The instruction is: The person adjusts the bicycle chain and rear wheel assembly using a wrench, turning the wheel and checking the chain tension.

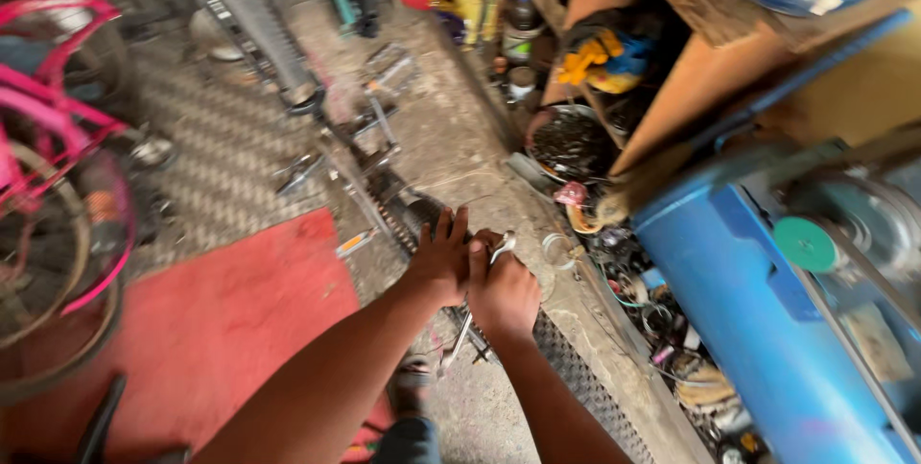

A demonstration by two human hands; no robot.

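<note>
Both of my hands meet over a bicycle wheel that lies low in the middle of the view. My left hand (439, 258) rests with its fingers spread on the knobby black tyre (576, 368) near the hub. My right hand (501, 291) is closed around a shiny metal wrench (499, 249), whose handle runs down below the fist. The wrench head sits right next to my left fingers. The bicycle's frame and pedal (299, 172) stretch away toward the upper left, blurred.
A pink bicycle (58, 118) stands at the left over a red mat (221, 330). A blue metal machine (758, 310) fills the right side. Loose parts, cables and rings (662, 320) litter the ground beside it. Wooden shelves (662, 90) with clutter stand behind.
</note>
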